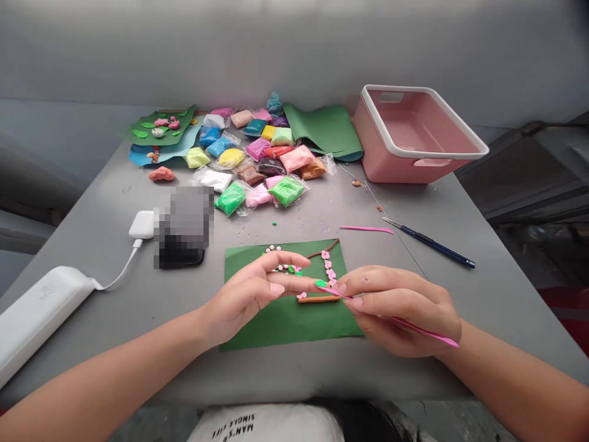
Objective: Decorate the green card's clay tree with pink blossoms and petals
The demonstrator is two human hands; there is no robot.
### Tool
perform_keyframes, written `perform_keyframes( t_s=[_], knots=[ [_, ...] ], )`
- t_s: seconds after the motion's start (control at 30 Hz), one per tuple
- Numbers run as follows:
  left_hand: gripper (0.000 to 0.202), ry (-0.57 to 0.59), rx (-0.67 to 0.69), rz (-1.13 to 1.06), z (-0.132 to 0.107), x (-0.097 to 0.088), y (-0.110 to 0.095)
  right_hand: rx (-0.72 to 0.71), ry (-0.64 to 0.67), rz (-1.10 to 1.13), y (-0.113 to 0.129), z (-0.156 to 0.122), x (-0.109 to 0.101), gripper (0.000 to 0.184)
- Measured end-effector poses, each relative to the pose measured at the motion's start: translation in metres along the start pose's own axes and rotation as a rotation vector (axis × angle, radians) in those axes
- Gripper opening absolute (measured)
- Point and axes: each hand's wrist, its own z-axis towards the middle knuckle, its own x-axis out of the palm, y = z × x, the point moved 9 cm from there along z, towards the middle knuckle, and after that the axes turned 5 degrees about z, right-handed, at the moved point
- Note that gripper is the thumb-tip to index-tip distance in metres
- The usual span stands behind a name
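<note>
1. The left forearm (124, 374) slants in from left of the nearer green sheet (285, 328), its wrist (202, 325) just beside that sheet's left edge.
2. The left hand (239, 301) hangs over the sheet, thumb bent, one of its fingers (297, 283) stretched toward the sheet's right side.
3. The right forearm (510, 371) reaches in from right of the sheet.
4. The right hand (409, 310) pinches, fingertips over the sheet's right side.

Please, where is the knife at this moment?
In the head view, the knife lies on the right of the table, beyond the right hand, its tip near the loose pink tool.
</note>
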Motion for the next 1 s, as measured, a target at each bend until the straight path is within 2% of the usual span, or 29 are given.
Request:
perform_keyframes(
  t_s=[0.23,0.47,0.7,0.83,1.0],
  knots=[
    [0.043,0.02,0.022,0.01,0.0,0.0,-0.001,-0.018,-0.042,0.054,-0.002,0.0,-0.002,0.031],
    [0.04,0.07,0.055,0.019,0.0,0.005,-0.005,0.037,-0.006,0.046,-0.003,-0.003,-0.001,0.034],
    [0.034,-0.026,0.096,0.107,-0.005,-0.002,-0.003,0.006,-0.038,-0.08,0.002,-0.003,-0.005,0.031],
    [0.033,-0.018,0.132,0.087,-0.006,-0.002,-0.003,-0.014,0.013,-0.18,0.007,0.0,0.0,0.026],
    [0.034,-0.038,0.131,0.05,-0.003,-0.003,-0.003,-0.002,0.006,-0.157,0.009,0.002,-0.001,0.025]
  ],
)
